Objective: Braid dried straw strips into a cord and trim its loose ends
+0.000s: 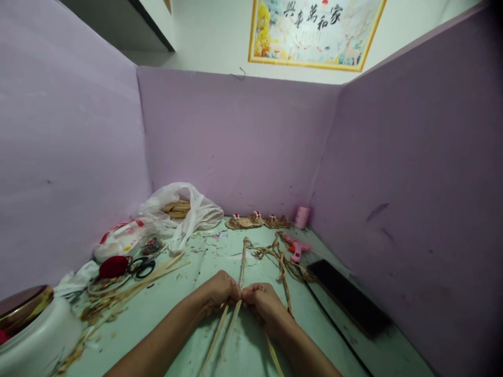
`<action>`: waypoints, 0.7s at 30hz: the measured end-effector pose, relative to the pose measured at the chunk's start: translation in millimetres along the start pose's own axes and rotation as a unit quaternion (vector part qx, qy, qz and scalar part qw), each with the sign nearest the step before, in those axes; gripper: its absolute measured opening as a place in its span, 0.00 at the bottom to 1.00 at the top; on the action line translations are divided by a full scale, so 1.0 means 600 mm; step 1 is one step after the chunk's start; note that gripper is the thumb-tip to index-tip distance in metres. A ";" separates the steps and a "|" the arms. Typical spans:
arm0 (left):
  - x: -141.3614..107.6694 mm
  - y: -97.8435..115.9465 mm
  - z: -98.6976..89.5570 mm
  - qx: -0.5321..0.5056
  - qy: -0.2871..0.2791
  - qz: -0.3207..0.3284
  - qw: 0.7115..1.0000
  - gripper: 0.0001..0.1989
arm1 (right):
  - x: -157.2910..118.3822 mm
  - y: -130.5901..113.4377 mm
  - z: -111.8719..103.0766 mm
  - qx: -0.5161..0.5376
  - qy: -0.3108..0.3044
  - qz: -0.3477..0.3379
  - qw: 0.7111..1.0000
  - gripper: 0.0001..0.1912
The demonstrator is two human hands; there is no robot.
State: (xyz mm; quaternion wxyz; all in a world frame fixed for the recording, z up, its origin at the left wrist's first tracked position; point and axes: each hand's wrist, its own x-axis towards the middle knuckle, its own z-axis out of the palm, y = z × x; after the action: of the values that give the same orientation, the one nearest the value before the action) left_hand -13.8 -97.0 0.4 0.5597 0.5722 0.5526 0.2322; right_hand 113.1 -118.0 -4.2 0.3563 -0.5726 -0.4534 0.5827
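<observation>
My left hand (pixel 225 290) and my right hand (pixel 260 297) meet near the table's front middle, both closed in a pinch at the lower end of a thin braid (pixel 243 263). The braid runs straight away from me up the table. Loose pale straw strands (pixel 231 325) trail from my fingers toward me, two between my forearms and another beneath my right wrist. My fingertips hide the crossing of the strands. To the right of the braid lies a tangled length of brown braided cord (pixel 281 256).
Pink glue gun (pixel 296 247), pink thread spool (pixel 302 217) and black phone-like slab (pixel 348 296) lie right. Small straw slippers (pixel 245 222) stand at the back. Black-handled scissors (pixel 142 267), red pincushion-like pouch (pixel 113 267), plastic bag (pixel 204 209) and white pot (pixel 43 335) are left. Purple partitions (pixel 236 141) surround the table.
</observation>
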 end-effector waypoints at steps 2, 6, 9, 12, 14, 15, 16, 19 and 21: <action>-0.007 0.009 -0.001 0.035 -0.007 0.000 0.999 0.05 | -0.001 0.000 -0.005 0.005 -0.003 0.006 1.000 0.08; -0.012 0.020 -0.002 0.050 -0.008 -0.004 0.999 0.06 | 0.001 0.005 -0.007 0.022 -0.006 0.014 1.000 0.07; -0.008 0.018 -0.005 0.072 -0.017 -0.013 0.997 0.05 | 0.005 0.009 -0.007 0.027 -0.001 0.018 0.999 0.05; -0.010 0.020 -0.011 0.106 -0.006 -0.013 0.994 0.04 | 0.007 0.009 -0.006 0.022 -0.003 0.018 1.000 0.05; -0.018 0.028 -0.015 0.130 0.004 -0.012 0.991 0.04 | 0.006 0.008 -0.006 0.021 -0.007 0.019 1.000 0.05; -0.024 0.034 -0.014 0.144 0.008 -0.015 0.989 0.04 | 0.005 0.008 -0.006 0.023 -0.009 0.019 1.000 0.05; -0.032 0.039 -0.010 0.165 0.016 -0.018 0.986 0.05 | 0.004 0.008 -0.006 0.027 -0.009 0.020 0.999 0.04; -0.059 0.050 0.020 0.266 0.074 -0.010 0.961 0.06 | 0.001 0.008 -0.005 0.047 -0.004 0.021 0.999 0.02; -0.075 0.050 0.050 0.318 0.143 0.010 0.937 0.03 | -0.001 0.010 -0.004 0.066 -0.001 0.018 0.998 0.01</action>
State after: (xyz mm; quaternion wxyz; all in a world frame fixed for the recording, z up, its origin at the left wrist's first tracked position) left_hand 11.4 -141.7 35.5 0.2608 0.6865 0.6663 0.1295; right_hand 116.3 -120.1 -9.6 0.3821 -0.5552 -0.4041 0.6184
